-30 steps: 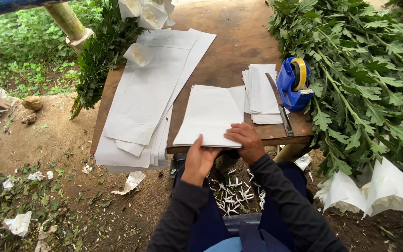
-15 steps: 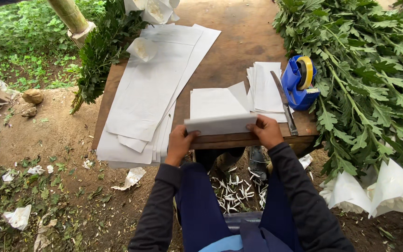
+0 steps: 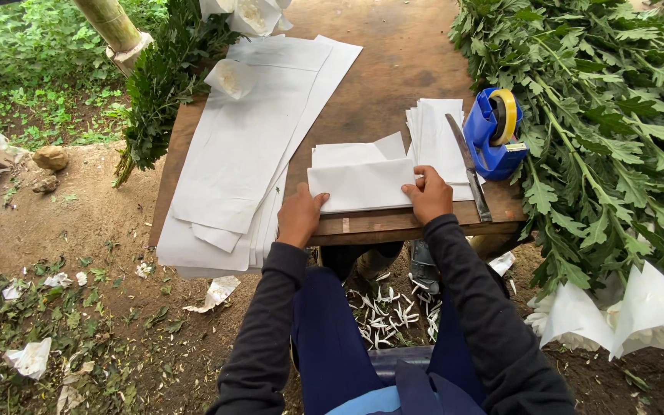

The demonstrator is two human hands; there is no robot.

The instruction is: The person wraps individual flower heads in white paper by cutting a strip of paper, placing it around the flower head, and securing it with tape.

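Closest to me are the person's knees in dark blue trousers, and on the ground between them lies a heap of small white stem cuttings [image 3: 393, 315]. Just above this, at the near edge of the wooden table [image 3: 393, 84], both hands work on a folded white paper sheet [image 3: 361, 184]. The left hand [image 3: 300, 215] rests at the lower left corner of the sheet, with the fingers curled over the table edge and touching the paper. The right hand [image 3: 428, 192] presses on the right side of the sheet, its fingers bent and lying flat on top, the thumb at the fold. The sheet lies on the table near the front edge, between the two hands, with more white paper under it.

Just to the right of the right hand lies a long knife [image 3: 469, 167], and beside it stands a blue tape dispenser [image 3: 493, 131] with a yellow roll. A stack of small white sheets [image 3: 436, 134] lies behind the right hand. On the left half of the table a pile of long white sheets [image 3: 247, 146] hangs over the near edge. Further right, leafy green stems [image 3: 609, 115] are piled thickly. At the far left stands a bamboo post [image 3: 113, 27].
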